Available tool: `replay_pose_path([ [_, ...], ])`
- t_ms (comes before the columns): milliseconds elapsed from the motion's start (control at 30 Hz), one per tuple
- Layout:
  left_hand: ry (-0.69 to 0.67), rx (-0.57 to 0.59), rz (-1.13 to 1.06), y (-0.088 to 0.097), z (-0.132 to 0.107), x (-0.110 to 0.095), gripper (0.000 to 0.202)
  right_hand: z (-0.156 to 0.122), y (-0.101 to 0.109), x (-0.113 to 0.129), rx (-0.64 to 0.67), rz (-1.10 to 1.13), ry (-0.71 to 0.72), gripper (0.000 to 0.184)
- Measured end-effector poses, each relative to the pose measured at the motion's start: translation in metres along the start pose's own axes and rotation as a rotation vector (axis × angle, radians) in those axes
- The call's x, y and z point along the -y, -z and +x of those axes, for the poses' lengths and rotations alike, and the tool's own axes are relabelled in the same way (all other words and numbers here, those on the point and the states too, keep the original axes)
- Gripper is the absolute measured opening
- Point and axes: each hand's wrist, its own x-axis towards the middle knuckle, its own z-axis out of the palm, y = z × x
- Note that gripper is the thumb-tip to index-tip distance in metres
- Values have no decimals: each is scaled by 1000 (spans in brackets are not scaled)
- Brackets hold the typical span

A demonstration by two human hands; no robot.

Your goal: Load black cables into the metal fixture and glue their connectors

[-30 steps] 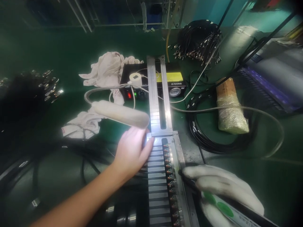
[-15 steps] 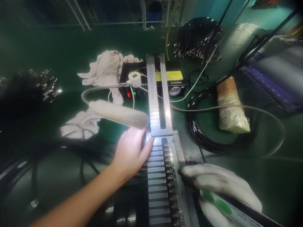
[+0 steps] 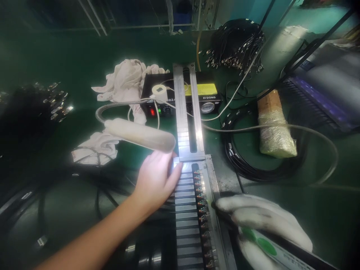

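Metal rack (image 3: 207, 187): I should hold it steady with my left hand (image 3: 154, 175), whose grip I cannot tell; my gloved right hand (image 3: 270, 217) holds a pen-like tool (image 3: 267, 246).

Beside our left fingers (image 3: 174, 179) we have a silver jig (image 3: 189, 242) striped crosswise by black cables (image 3: 188, 237); above them, a cream lamp head (image 3: 137, 135). A white glove (image 3: 292, 226) covers our right fingers (image 3: 244, 202); green dots (image 3: 266, 246) mark the tool (image 3: 281, 255) they hold.

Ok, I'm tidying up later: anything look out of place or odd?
Nothing looks clearly broken. The nearer cloth lies crumpled on the left with thin cables across it, which looks untidy. Also, the right hand is gloved, the left hand bare.
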Motion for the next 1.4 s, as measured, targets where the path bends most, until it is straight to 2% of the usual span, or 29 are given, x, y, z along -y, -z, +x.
replay_pose_path([
  [767,-19,-12,0,-1,0,0,18,-3,2,-5,30,44,-30,31],
  [1400,-7,-11,-2,0,-1,-1,18,-3,-4,-5,-16,109,-15,31],
])
